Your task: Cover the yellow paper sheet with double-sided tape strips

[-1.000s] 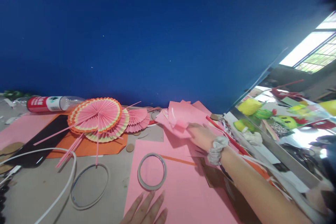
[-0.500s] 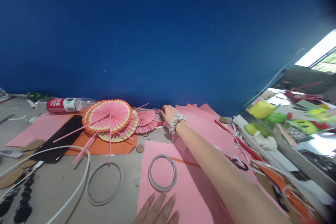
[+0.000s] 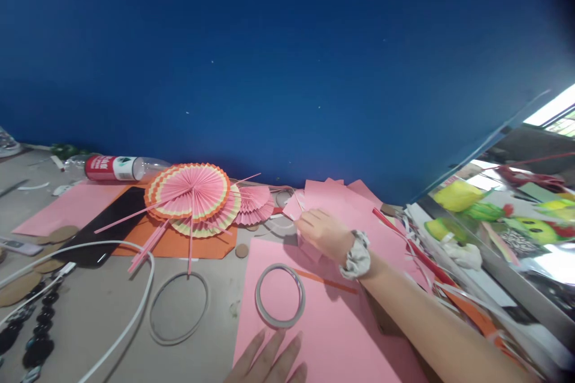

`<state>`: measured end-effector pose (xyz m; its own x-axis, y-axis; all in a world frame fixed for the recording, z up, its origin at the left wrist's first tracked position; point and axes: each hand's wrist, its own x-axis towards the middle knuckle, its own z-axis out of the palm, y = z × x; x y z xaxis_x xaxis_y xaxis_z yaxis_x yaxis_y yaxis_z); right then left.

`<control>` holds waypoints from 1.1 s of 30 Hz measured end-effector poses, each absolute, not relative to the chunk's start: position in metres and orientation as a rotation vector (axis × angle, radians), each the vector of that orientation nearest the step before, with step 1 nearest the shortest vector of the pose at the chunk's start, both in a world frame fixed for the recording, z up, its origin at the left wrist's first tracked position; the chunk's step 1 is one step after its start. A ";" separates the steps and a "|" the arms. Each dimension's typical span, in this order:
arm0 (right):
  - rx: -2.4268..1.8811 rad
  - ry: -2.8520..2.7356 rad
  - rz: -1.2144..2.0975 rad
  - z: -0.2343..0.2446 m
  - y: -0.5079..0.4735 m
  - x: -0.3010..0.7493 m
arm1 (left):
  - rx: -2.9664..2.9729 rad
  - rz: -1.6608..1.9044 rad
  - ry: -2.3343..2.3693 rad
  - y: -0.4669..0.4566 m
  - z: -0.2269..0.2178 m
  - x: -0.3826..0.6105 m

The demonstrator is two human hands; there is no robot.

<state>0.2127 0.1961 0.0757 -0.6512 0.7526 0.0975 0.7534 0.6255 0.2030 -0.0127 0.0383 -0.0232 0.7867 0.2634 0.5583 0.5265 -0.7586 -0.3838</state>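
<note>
My left hand [image 3: 272, 362] lies flat at the bottom edge, fingers apart, on a large pink paper sheet [image 3: 332, 335]. Just beyond its fingertips a grey roll of narrow tape [image 3: 302, 296] rests on that sheet. My right hand [image 3: 321, 230], with a pale scrunchie [image 3: 357, 256] at the wrist, is over the heap of pink papers [image 3: 335, 194]. Its fingers are bent together and pointing left; whatever they hold is hidden. An orange paper strip [image 3: 326, 280] lies below it. Left of it are folded pink paper fans, the top rosette [image 3: 193, 188] edged in orange and yellow.
A second tape ring [image 3: 155, 326] lies left of the sheet. Farther left are a black phone [image 3: 105, 233], a white cable [image 3: 148, 287] and a bottle [image 3: 105, 167]. A blue partition [image 3: 287, 72] closes the back. Red strips [image 3: 417, 251] and a cluttered tray edge [image 3: 498, 251] stand right.
My right hand has drawn back from the table's far edge, by the small fans, to the right and nearer me. My left hand stays put. The view has shifted slightly.
</note>
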 end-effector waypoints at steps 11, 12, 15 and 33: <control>-1.629 -2.533 -0.363 0.059 0.196 0.221 | -2.454 -0.689 -0.598 0.037 -0.020 -0.013; -1.619 -2.533 -0.358 0.058 0.198 0.214 | -2.454 -0.679 -0.592 0.037 -0.020 -0.013; -1.458 -2.631 -0.318 0.058 0.203 0.184 | -2.453 -0.661 -0.572 0.037 -0.020 -0.013; -1.212 -2.472 -0.011 0.102 0.276 0.132 | -2.555 -0.807 -0.740 0.027 -0.020 -0.002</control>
